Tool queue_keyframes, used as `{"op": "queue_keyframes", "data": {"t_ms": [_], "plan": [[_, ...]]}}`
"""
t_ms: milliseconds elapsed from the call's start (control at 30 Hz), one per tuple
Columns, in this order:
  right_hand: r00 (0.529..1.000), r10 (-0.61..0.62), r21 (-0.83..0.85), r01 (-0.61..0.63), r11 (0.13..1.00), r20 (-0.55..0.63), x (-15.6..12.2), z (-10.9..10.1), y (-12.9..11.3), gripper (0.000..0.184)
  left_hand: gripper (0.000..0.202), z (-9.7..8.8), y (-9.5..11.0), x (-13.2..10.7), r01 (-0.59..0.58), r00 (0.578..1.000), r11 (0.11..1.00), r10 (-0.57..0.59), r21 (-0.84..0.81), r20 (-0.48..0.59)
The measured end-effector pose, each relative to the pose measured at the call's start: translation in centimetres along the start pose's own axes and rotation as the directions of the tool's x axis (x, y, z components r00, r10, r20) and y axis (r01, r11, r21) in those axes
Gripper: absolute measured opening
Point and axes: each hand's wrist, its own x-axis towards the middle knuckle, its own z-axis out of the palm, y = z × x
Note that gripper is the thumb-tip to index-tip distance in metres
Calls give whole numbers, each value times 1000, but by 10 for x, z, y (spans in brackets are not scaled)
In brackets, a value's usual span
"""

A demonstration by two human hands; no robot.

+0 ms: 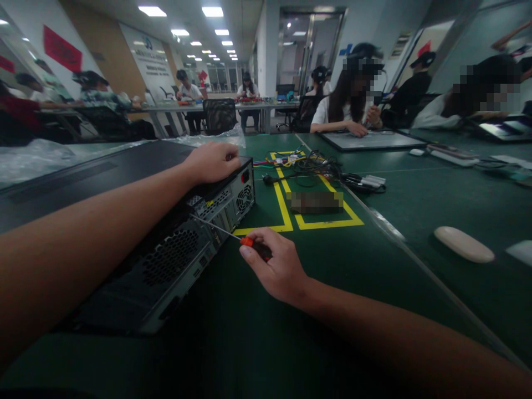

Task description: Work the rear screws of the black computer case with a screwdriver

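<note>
One screwdriver shows in the head view, its orange and dark handle gripped by the closed fingers of the right hand. Its thin shaft slants up and leftward to the rear panel of a black computer case, which lies on its side on the green table; whether the tip touches the panel, I cannot tell. The left hand rests on top of the case near its rear edge, fingers bent; whether they grip the edge, I cannot tell. A round fan grille is set in the panel's far end, beyond the screwdriver's shaft.

Past the case, a tangle of cables lies across yellow tape, with a dark, blurred-out object just in front of it. A pale rounded object lies well to the right. Clear plastic wrap spreads behind the case. Farther back, a co-worker sits with both hands over a flat panel.
</note>
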Motion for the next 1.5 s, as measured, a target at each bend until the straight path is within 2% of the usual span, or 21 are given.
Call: {"op": "queue_keyframes", "data": {"t_ms": [233, 333, 433, 633, 933, 1500], "plan": [[999, -40, -23, 40, 999, 3, 2, 0, 2, 22, 23, 0, 1, -1, 7, 1000, 1000, -7, -3, 4], [1000, -26, 0, 26, 1000, -7, 0, 0, 3, 18, 25, 0, 1, -1, 21, 1000, 1000, -20, -20, 9], [1000, -2, 7, 2, 1000, -14, -1, 1, 2, 23, 26, -1, 2, -2, 28, 1000, 999, -28, -24, 10], [1000, -14, 16, 14, 1000, -5, 1, 2, 2, 11, 28, -2, 4, -2, 40, 999, 999, -40, 1, 18], [1000, -4, 31, 4, 1000, 0, 2, 1, 1, 10, 23, -1, 1, -1, 31, 1000, 999, -31, -19, 7], [999, -41, 6, 41, 999, -15, 1, 0, 2, 12, 31, 1, 0, 1, 37, 999, 999, -37, 10, 14]]}}
